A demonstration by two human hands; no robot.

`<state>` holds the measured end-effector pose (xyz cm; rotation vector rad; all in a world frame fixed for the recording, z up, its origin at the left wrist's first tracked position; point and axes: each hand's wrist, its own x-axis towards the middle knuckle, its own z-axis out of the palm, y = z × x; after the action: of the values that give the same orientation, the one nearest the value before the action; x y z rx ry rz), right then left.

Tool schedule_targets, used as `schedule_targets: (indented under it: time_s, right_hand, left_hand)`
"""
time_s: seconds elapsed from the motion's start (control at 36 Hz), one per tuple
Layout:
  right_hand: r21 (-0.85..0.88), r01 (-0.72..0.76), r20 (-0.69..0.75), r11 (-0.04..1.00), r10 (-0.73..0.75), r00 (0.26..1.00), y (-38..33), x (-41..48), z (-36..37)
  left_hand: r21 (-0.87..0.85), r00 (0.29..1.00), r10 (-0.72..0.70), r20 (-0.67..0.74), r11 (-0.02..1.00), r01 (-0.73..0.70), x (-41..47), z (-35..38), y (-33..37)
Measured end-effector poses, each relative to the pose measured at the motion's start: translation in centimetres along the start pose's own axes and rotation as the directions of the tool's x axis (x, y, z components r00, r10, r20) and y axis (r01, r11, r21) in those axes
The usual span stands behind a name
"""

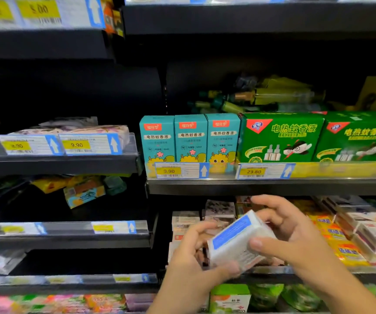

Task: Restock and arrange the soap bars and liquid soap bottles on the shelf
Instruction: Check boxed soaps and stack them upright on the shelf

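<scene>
One soap bar [237,241], white wrap with a blue panel, is lower centre-right of frame, tilted and held just off the shelf [318,270]. Grip: left hand [189,257] curled round its lower end, right hand [295,232] curled over the upper end, thumb on the near face. Likely light and rigid, wrap a bit slick; take it across the long edges. Behind: soap packs [345,241], tightly stacked. Dark store shelving, price tags [178,170], teal boxes [190,138] above.

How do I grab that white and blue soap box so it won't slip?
Pinch the soap box across its thin sides, thumb one side, fingers opposite, coming from the right like the right hand: it's a tilted flat brick.
</scene>
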<state>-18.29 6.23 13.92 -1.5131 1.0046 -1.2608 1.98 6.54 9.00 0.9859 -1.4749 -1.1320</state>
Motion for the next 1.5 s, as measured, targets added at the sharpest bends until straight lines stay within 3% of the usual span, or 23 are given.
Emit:
schedule_targets:
  time_s: [0.08,0.17,0.25,0.36,0.47,0.56,0.64,0.75,0.81,0.86,0.94,1.08,1.19,1.28,1.33,1.39,1.44,1.5]
  right_hand:
    - [-0.086,-0.025,0.027,0.996,0.028,0.999,0.2,-0.5,1.9]
    - [-0.12,-0.031,0.007,0.992,0.032,0.999,0.2,-0.6,2.2]
    - [-0.058,-0.049,-0.045,0.997,0.046,0.998,0.1,-0.6,1.7]
    - [-0.021,-0.175,-0.036,0.984,0.174,0.984,1.1,-0.9,2.1]
    - [-0.095,-0.403,-0.027,0.91,0.403,0.915,3.0,-1.2,2.2]
    - [-0.138,-0.594,-0.023,0.793,0.597,0.802,5.0,-1.9,2.0]
    - [-0.194,-0.596,-0.036,0.779,0.602,0.798,6.2,-2.3,1.8]
    - [-0.258,-0.463,0.002,0.848,0.479,0.878,6.0,-1.7,0.7]
    - [-0.274,-0.331,0.054,0.903,0.358,0.932,5.3,-1.1,0.3]
    - [-0.294,-0.221,0.093,0.93,0.258,0.962,4.8,-0.4,0.0]
    - [-0.333,-0.143,0.166,0.932,0.207,0.964,4.6,0.9,-0.6]
    - [-0.394,-0.164,0.305,0.904,0.297,0.905,5.7,3.7,-1.4]
    - [-0.393,-0.231,0.29,0.89,0.359,0.887,7.3,5.5,-1.4]
    - [-0.543,-0.145,0.233,0.827,0.314,0.92,8.2,6.8,-1.3]
    - [-0.568,-0.114,0.206,0.815,0.275,0.939,8.7,7.8,-0.9]
    - [-0.574,-0.11,0.188,0.812,0.261,0.947,9.7,9.1,-0.4]
    - [-0.637,-0.098,0.183,0.764,0.273,0.944,10.2,10.6,0.4]
    - [-0.74,-0.098,0.169,0.665,0.325,0.931,10.4,12.2,1.6]
  left_hand:
    - [0.05,0.998,0.029,0.055,0.998,-0.032,-0.6,-0.3,-0.5]
    - [-0.015,0.998,0.054,-0.023,0.998,-0.054,-0.7,-1.3,-0.7]
    - [-0.193,0.996,-0.023,-0.089,0.981,0.005,-0.4,-2.3,-0.7]
    - [-0.262,0.984,-0.178,0.013,0.949,0.176,0.3,-2.7,0.0]
    - [-0.18,0.875,-0.443,0.195,0.861,0.476,0.0,-2.4,-1.0]
    - [-0.129,0.777,-0.583,0.239,0.774,0.62,-0.3,-2.2,-2.8]
    - [-0.086,0.726,-0.641,0.248,0.732,0.676,-0.2,-2.2,-3.4]
    - [0.06,0.851,-0.484,0.202,0.874,0.483,0.9,-2.6,-3.3]
    - [0.156,0.94,-0.304,0.152,0.947,0.281,1.6,-2.7,-2.9]
    - [0.329,0.989,-0.038,0.145,0.944,-0.012,2.2,-3.1,-2.8]
    - [0.482,0.915,0.299,0.269,0.781,-0.397,3.1,-3.9,-3.6]
    - [0.492,0.819,0.505,0.273,0.658,-0.57,3.4,-3.8,-5.7]
    - [0.499,0.877,0.465,0.12,0.735,-0.458,3.8,-3.3,-8.1]
    - [0.604,0.965,0.257,-0.056,0.778,-0.172,5.1,-2.9,-10.1]
    - [0.767,0.984,-0.029,-0.178,0.622,0.157,6.5,-2.7,-10.8]
    - [0.851,0.93,-0.244,-0.276,0.387,0.354,7.4,-2.4,-11.7]
    - [0.883,0.89,-0.351,-0.292,0.258,0.391,7.5,-2.1,-12.7]
    - [0.9,0.869,-0.418,-0.264,0.217,0.378,7.3,-2.1,-13.6]
